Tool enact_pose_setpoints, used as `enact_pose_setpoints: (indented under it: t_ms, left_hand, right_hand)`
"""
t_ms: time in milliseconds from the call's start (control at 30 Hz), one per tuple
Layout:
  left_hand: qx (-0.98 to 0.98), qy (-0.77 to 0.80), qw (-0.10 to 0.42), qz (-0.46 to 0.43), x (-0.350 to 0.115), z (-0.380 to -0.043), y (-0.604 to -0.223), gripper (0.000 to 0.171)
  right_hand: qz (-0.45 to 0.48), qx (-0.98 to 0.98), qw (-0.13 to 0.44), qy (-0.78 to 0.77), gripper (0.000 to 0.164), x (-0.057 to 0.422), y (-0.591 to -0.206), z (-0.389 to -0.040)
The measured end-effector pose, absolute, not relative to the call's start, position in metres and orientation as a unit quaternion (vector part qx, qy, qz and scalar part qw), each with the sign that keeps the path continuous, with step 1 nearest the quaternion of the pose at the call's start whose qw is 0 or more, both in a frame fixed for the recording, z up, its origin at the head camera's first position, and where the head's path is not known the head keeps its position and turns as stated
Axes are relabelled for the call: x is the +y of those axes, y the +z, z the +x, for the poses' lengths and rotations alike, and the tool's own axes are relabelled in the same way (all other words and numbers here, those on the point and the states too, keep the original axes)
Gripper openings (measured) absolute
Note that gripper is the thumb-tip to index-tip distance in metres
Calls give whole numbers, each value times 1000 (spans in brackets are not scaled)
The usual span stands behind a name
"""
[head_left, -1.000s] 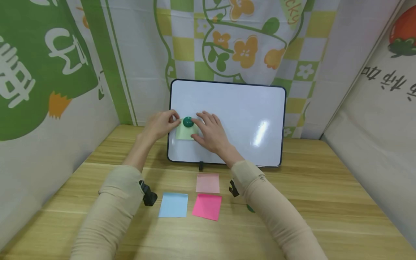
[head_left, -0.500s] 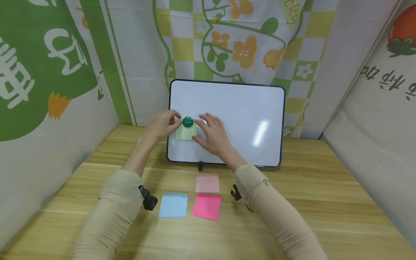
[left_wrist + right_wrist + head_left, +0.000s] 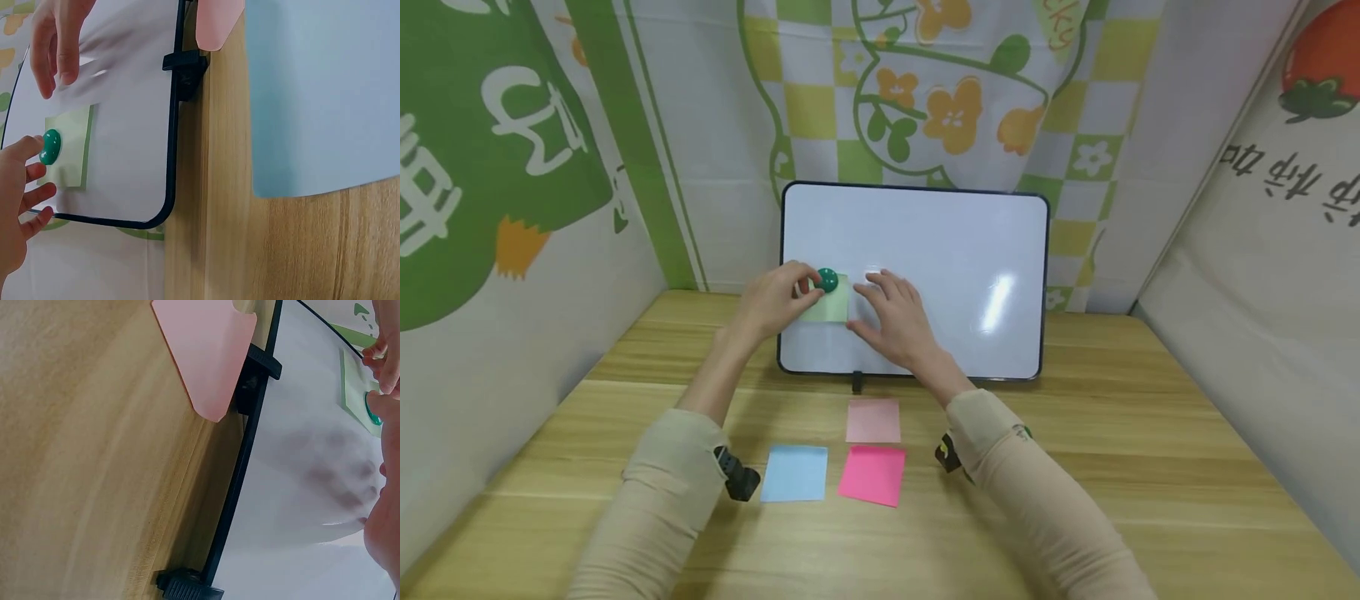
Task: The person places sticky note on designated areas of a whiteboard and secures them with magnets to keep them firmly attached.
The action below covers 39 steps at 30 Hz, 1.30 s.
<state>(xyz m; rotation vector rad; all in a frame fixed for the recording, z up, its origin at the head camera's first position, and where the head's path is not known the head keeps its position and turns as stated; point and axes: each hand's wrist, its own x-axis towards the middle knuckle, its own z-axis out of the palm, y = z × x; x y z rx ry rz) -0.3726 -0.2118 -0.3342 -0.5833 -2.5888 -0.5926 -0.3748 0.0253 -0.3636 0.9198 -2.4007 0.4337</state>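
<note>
On the white magnetic board (image 3: 940, 242), a pale green sticky note (image 3: 832, 310) lies near the left edge. A round, glossy green magnet (image 3: 830, 280) sits over its upper part. My left hand (image 3: 772, 302) comes in from the left, a fingertip right at the magnet's edge. In the left wrist view its other fingers are spread loosely beside the note, apart from the magnet (image 3: 50, 147). My right hand (image 3: 898, 323) hovers in front of the board, just right of the note, with fingers relaxed and nothing held.
On the wooden table (image 3: 1112, 467) before the board lie a light pink note (image 3: 873, 421), a hot pink note (image 3: 872, 476) and a blue note (image 3: 794, 473). A black clip foot (image 3: 857, 382) supports the board's lower edge. Printed curtains (image 3: 722, 167) stand behind.
My right fingers have drawn back from the magnet to the right. My left hand has shifted slightly so its fingertips overlap the magnet's left side. The view has turned slightly right.
</note>
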Motion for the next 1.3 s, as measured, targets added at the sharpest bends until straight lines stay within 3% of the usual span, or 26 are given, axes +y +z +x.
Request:
enact_pose_setpoints:
  t_ms: [700, 1300]
  left_hand:
    - [-924, -228, 197, -236, -195, -362, -339, 23]
    - [-929, -220, 171, -243, -186, -358, -347, 23]
  right_hand:
    - [324, -880, 282, 200, 61, 46, -372, -364]
    - [317, -889, 249, 216, 63, 64, -379, -349]
